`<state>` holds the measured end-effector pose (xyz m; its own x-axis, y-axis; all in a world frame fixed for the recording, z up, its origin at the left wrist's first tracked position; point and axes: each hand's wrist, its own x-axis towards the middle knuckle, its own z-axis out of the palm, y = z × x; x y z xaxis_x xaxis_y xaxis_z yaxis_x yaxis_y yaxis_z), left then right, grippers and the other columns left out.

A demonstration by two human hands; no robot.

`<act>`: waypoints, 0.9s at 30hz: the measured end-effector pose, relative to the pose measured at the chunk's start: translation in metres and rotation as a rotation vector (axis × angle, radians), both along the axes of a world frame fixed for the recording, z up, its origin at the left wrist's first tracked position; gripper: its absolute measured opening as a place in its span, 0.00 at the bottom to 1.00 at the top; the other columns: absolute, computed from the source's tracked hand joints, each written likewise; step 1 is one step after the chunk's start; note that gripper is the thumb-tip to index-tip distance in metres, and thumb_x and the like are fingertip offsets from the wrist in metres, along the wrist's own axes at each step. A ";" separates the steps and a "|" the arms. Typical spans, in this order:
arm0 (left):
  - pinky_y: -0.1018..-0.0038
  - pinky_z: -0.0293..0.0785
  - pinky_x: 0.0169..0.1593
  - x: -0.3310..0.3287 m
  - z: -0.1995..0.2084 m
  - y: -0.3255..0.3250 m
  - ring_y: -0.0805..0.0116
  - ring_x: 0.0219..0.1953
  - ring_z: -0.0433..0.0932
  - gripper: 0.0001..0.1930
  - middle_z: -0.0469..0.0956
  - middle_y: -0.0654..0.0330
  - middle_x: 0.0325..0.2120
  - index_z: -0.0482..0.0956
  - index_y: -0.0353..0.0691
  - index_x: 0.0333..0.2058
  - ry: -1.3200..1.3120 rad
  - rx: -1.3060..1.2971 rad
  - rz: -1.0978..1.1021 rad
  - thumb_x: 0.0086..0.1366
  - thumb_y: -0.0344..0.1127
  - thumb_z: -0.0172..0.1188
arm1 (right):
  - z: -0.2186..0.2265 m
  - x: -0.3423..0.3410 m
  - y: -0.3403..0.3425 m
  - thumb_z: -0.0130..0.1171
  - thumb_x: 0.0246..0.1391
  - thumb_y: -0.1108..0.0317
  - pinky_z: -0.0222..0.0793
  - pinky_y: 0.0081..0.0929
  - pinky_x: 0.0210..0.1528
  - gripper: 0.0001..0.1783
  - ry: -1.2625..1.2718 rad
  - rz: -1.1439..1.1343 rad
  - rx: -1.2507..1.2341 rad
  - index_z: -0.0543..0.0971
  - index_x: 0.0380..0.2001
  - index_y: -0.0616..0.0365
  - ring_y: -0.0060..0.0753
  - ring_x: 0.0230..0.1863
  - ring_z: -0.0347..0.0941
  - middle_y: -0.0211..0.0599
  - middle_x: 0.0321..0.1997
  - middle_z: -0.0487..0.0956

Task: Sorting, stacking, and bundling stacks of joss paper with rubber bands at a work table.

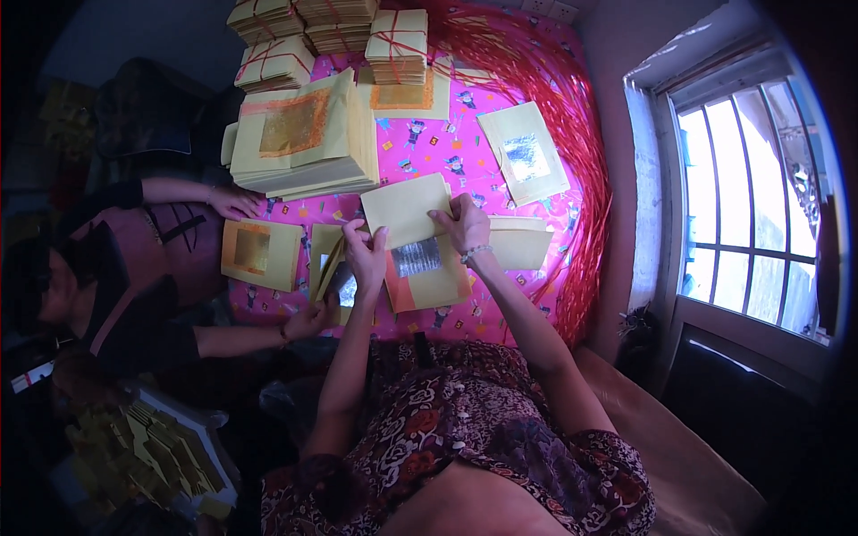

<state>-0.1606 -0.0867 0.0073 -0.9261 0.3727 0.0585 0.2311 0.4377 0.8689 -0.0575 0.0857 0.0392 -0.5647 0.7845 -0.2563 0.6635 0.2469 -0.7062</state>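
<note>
A: Where's the yellow sheet (408, 207)?
B: Over the pink surface (391, 154), its sides pinched by the left hand (365, 256) and right hand (467, 230).
A: Handling?
B: Probably light, easily creased; best held by opposite edges.

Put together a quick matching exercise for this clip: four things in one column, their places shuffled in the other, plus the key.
1. Pale yellow sheet
2. Red strips
3. Barred window
4. Tied paper bundles

A. In the wall on the right
B. Stacked at the far end of the pink cloth
C. Held in the left hand and right hand
D. Spread along the cloth's right edge

Pairs: 1-C, 2-D, 3-A, 4-B
</note>
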 end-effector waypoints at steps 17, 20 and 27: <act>0.58 0.70 0.35 0.004 0.014 0.008 0.54 0.32 0.75 0.13 0.73 0.53 0.32 0.72 0.40 0.31 0.350 -0.326 -0.060 0.56 0.40 0.65 | 0.000 -0.002 -0.004 0.70 0.42 0.52 0.69 0.38 0.32 0.26 -0.011 0.049 0.131 0.70 0.32 0.60 0.44 0.27 0.75 0.42 0.24 0.77; 0.57 0.72 0.39 0.011 0.030 0.018 0.50 0.36 0.76 0.17 0.73 0.49 0.35 0.71 0.37 0.34 0.345 -0.527 -0.155 0.56 0.44 0.65 | -0.007 0.001 -0.002 0.71 0.41 0.50 0.68 0.37 0.31 0.27 0.016 0.040 0.178 0.72 0.31 0.60 0.42 0.25 0.73 0.40 0.23 0.76; 0.59 0.76 0.40 0.009 0.036 0.031 0.47 0.37 0.79 0.26 0.74 0.43 0.36 0.65 0.33 0.41 0.204 -0.761 -0.352 0.57 0.49 0.63 | 0.005 -0.003 -0.013 0.69 0.42 0.53 0.69 0.41 0.37 0.24 0.150 -0.001 0.468 0.71 0.32 0.58 0.49 0.36 0.74 0.43 0.29 0.75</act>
